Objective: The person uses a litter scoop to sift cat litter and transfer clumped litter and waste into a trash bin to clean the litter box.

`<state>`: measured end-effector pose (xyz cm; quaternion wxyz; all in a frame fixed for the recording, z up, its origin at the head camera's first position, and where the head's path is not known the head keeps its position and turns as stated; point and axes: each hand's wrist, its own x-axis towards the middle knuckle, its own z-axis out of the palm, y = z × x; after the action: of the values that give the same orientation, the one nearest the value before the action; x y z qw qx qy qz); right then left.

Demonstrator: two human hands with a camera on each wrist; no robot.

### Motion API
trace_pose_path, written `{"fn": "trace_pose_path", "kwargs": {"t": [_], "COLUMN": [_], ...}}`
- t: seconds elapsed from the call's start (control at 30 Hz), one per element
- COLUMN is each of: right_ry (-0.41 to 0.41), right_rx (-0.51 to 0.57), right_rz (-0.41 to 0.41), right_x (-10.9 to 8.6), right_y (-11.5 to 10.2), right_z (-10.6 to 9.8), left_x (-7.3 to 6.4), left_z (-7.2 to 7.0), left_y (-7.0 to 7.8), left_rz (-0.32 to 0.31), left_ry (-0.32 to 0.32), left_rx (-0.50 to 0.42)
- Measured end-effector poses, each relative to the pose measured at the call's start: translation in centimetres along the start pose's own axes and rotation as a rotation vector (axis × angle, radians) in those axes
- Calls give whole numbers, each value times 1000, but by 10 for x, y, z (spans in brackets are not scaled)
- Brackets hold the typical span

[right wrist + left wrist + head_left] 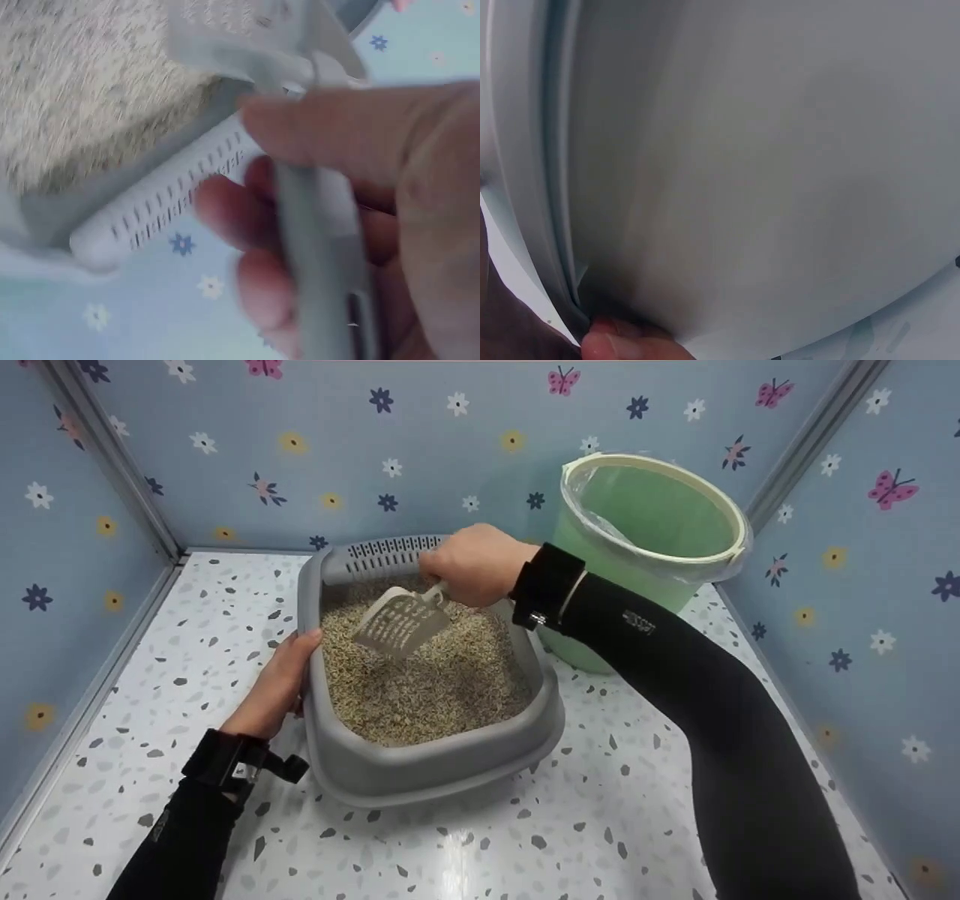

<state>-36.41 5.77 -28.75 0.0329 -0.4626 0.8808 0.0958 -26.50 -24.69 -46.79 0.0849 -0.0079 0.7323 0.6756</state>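
A grey litter box, holding tan and grey litter, stands on the floor. My right hand grips the handle of a litter scoop, whose slotted blade is tilted over the litter; whether it touches the litter I cannot tell. In the right wrist view, fingers and thumb wrap round the scoop's handle, and a few small bits show on the blurred blade. At the box's left side my left hand holds the rim, its fingertips tucked below the edge in the left wrist view.
Behind and right of the box stands a green bin with a clear liner over its cream rim. Blue flowered walls enclose the speckled floor at the back, left and right. The box's back edge has a slotted panel.
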Motion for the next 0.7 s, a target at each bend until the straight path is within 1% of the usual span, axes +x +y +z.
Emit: {"fn": "trace_pose_path", "kwargs": {"t": [0.1, 0.2, 0.27, 0.33, 0.4, 0.5, 0.63, 0.7], "right_ry": [80, 104, 90, 51, 30, 22, 34, 19], "right_rx": [-131, -235, -299, -356, -410, -461, -529, -577], "right_rz": [-26, -50, -62, -77, -106, -137, -142, -140], "right_x": [8, 19, 26, 34, 41, 52, 66, 73], "right_y": [-1, -1, -2, -5, -7, -10, -12, -12], "right_z": [11, 29, 41, 50, 58, 65, 71, 74], "left_x": [0, 0, 0, 0, -1, -2, -3, -3], "left_z": [-1, -1, -1, 0, 0, 0, 1, 2], "left_y": [-1, -1, -2, -2, -2, -1, 0, 0], "left_rz": [-3, -9, -8, 0, 6, 25, 37, 31], "left_ry": [7, 10, 10, 6, 3, -6, -4, -1], "left_rx": [10, 18, 19, 15, 15, 3, -13, -13]}}
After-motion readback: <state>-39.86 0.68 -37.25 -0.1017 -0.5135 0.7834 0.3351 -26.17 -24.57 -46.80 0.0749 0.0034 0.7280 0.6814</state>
